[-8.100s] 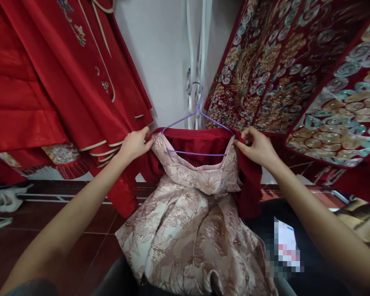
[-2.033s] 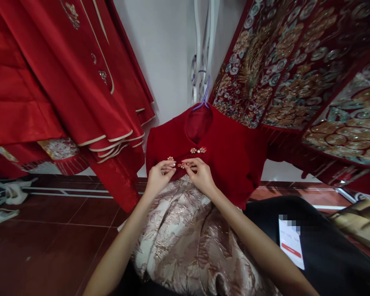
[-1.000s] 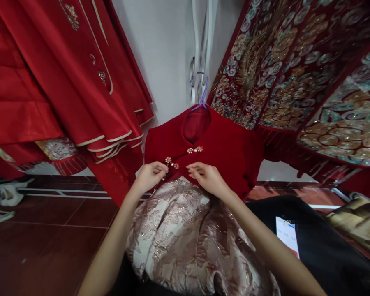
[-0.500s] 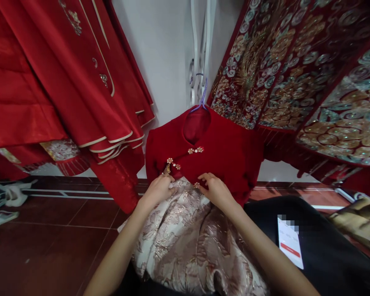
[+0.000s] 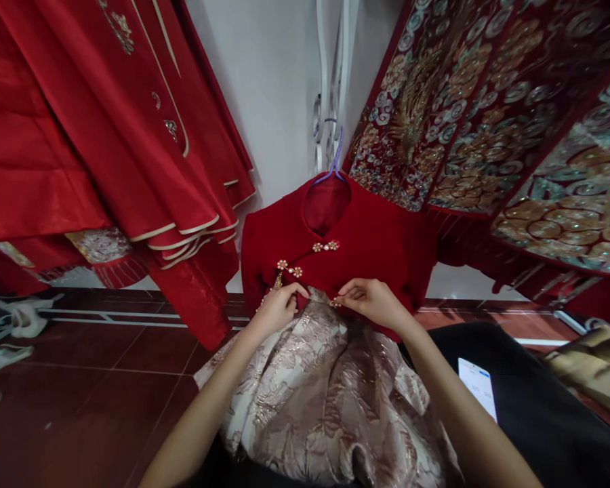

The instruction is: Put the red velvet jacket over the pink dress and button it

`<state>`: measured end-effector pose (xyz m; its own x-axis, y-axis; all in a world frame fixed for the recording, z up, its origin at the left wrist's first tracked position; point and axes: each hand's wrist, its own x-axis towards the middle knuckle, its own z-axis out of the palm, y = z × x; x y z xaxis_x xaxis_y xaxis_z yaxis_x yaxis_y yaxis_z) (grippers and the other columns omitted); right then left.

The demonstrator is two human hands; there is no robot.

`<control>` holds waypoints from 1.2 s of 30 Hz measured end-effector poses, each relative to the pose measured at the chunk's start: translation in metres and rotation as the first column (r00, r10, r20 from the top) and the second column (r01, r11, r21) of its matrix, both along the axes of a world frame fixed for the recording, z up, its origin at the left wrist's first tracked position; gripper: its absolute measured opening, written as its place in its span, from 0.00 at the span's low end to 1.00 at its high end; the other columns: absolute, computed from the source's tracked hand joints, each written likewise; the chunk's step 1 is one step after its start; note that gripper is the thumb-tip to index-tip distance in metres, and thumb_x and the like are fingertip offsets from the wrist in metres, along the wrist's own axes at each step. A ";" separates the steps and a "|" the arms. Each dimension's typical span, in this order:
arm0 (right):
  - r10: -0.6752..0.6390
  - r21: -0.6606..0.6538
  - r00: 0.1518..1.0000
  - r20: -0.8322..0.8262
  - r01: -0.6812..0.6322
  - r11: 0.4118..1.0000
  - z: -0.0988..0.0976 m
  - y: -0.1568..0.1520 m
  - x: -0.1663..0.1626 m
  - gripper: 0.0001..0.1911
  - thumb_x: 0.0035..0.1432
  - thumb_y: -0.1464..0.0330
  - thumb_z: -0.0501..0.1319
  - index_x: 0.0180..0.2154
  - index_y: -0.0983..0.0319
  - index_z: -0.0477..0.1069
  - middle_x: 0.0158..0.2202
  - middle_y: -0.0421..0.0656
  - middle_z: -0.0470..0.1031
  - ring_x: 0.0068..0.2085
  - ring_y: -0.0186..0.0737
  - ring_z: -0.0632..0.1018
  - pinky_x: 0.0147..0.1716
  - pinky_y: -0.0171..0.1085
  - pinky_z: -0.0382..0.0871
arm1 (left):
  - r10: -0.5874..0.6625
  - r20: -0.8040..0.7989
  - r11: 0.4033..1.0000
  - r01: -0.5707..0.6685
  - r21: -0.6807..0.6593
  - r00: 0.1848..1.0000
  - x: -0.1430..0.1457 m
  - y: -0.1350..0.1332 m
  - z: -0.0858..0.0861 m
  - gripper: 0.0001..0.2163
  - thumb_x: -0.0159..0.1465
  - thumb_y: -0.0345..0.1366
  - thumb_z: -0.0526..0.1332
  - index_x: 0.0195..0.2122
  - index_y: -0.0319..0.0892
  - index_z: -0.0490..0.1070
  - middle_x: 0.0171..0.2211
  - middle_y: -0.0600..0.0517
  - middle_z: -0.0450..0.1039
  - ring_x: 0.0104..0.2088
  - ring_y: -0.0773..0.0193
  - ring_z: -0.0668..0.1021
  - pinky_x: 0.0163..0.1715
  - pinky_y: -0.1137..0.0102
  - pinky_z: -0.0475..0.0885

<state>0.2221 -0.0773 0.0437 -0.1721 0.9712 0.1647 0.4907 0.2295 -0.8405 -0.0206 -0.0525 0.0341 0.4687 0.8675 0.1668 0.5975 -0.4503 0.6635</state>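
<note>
A dark red velvet garment (image 5: 381, 251) hangs from a purple hanger (image 5: 335, 163). Its front carries beaded flower clasps, one below the collar (image 5: 326, 247) and another on the left side (image 5: 289, 270). My right hand (image 5: 373, 303) is closed, thumb and fingers pinching a small beaded flower button (image 5: 335, 303) at the garment's lower front. Opposite it, my left hand (image 5: 279, 312) is closed, its fingertips at the fabric edge; what they grip is hidden. Below both hands, pale pink-and-gold floral brocade (image 5: 305, 393) spreads over my lap.
Red garments with pale piping (image 5: 152, 169) hang at left, heavily embroidered ones (image 5: 468, 156) at right. A phone (image 5: 478, 388) lies on a black padded surface (image 5: 529, 407). White cables and a power strip (image 5: 5, 359) lie on the tiled floor at left.
Both hands have shifted slightly right, and my right wrist has turned further over the lower front. The fingertips have come closer together. The phone's screen shows different content.
</note>
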 end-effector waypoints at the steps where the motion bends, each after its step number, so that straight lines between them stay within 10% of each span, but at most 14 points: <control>1: 0.015 0.009 1.000 -0.025 -0.015 1.000 0.003 -0.001 0.004 0.06 0.51 0.67 0.65 0.32 0.62 0.76 0.29 0.42 0.80 0.31 0.37 0.80 0.35 0.36 0.75 | 0.021 0.009 1.000 -0.021 0.010 1.000 0.001 0.001 -0.004 0.14 0.57 0.25 0.52 0.40 0.44 0.72 0.25 0.56 0.73 0.24 0.67 0.75 0.30 0.73 0.69; 7: 0.045 0.005 0.993 -0.111 -0.044 0.999 0.019 -0.011 0.009 0.09 0.51 0.64 0.66 0.33 0.61 0.76 0.32 0.44 0.80 0.33 0.37 0.80 0.36 0.38 0.76 | 0.286 -0.178 0.925 -0.223 0.307 0.942 0.011 -0.007 -0.006 0.11 0.55 0.33 0.63 0.38 0.42 0.64 0.38 0.48 0.71 0.38 0.57 0.76 0.38 0.66 0.71; 13: 0.121 -0.015 0.980 -0.161 -0.125 0.992 0.031 -0.024 0.002 0.09 0.53 0.63 0.66 0.34 0.61 0.75 0.31 0.43 0.79 0.33 0.36 0.79 0.35 0.37 0.75 | 0.408 -0.398 0.909 -0.327 0.258 0.821 0.015 -0.009 -0.014 0.17 0.59 0.38 0.63 0.46 0.37 0.63 0.44 0.38 0.72 0.42 0.50 0.78 0.39 0.63 0.71; 36: 0.147 0.297 0.984 -0.097 -0.112 0.948 -0.006 0.019 -0.066 0.10 0.61 0.69 0.59 0.42 0.60 0.78 0.37 0.42 0.77 0.35 0.33 0.78 0.37 0.33 0.72 | 0.340 -0.329 0.912 -0.224 0.343 0.881 0.005 0.004 -0.018 0.07 0.61 0.31 0.56 0.40 0.40 0.69 0.38 0.45 0.74 0.38 0.56 0.78 0.36 0.67 0.71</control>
